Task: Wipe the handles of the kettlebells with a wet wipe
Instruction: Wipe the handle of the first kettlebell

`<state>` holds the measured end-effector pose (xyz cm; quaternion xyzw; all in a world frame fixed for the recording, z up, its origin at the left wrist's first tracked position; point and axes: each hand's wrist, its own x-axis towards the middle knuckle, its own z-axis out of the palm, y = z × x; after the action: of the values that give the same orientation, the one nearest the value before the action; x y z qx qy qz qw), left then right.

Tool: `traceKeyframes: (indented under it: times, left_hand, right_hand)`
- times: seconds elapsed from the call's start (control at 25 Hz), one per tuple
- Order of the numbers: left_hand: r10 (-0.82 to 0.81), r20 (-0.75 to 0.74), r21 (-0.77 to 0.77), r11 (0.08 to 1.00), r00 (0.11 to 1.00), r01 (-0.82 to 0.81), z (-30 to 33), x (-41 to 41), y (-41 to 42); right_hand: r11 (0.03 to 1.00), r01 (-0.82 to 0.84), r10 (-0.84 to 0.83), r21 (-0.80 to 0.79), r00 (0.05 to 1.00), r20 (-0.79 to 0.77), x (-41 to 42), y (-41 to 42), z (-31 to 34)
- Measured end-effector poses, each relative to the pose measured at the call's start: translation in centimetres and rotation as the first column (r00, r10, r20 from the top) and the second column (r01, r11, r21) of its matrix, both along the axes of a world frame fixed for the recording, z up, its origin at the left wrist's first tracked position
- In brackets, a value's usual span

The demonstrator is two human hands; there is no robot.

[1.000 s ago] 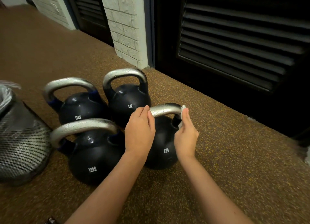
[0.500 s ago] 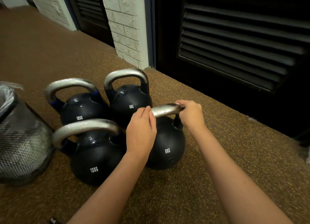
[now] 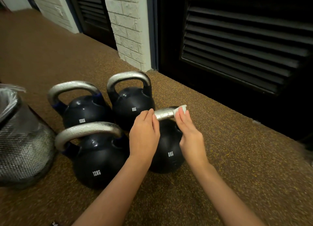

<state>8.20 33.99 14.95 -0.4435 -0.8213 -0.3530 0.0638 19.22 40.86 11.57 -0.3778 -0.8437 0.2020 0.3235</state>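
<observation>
Mesh waste bin (image 3: 25, 151) with clear liner, at left; speckled brown rubber floor (image 3: 237, 166); white brick pillar (image 3: 128, 27); dark louvred doors (image 3: 245, 44).

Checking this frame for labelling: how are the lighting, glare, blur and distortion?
Head view: dim warm light; the louvred door falls nearly black; highlights glint off droplets on the silver handle; the right hand with the wet wipe is slightly motion-blurred; wide-angle bending curves the brick pillar.
</observation>
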Motion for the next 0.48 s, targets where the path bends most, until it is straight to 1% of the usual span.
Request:
traceKeyframes:
  times: [0.12, 0.2, 0.28, 0.36, 0.44, 0.48]
  left_hand:
    - [0.002, -0.008, -0.004, 1.000, 1.000, -0.002, 0.0, -0.1, 0.1]
    - [0.007, -0.012, -0.011, 1.000, 1.000, -0.007, -0.1, -0.2, 0.1]
    - [0.010, -0.011, -0.015, 1.000, 1.000, -0.010, -0.1, -0.1, 0.0]
    - [0.012, -0.008, -0.015, 1.000, 1.000, -0.012, -0.1, -0.1, 0.0]
    - [0.008, -0.011, -0.015, 1.000, 1.000, -0.008, -0.1, 0.0, 0.1]
    - [0.010, -0.011, -0.016, 1.000, 1.000, -0.010, -0.1, -0.1, 0.1]
  right_hand:
    - [1.000, 0.026, -0.026, 0.016, 1.000, 0.012, -1.3, 1.3, 1.7]
    - [0.999, -0.028, 0.024, 0.041, 0.995, 0.092, -2.4, 2.3, 3.7]
    - [0.997, -0.077, 0.071, 0.027, 0.983, 0.167, -2.7, 3.0, 4.6]
    - [0.997, -0.066, 0.059, 0.040, 0.986, 0.156, -2.1, 2.5, 4.0]
    - [0.996, -0.021, 0.014, 0.084, 0.997, 0.082, -1.0, 1.1, 2.5]
    - [0.995, -0.017, 0.009, 0.100, 0.997, 0.078, -0.6, 0.2, 1.5]
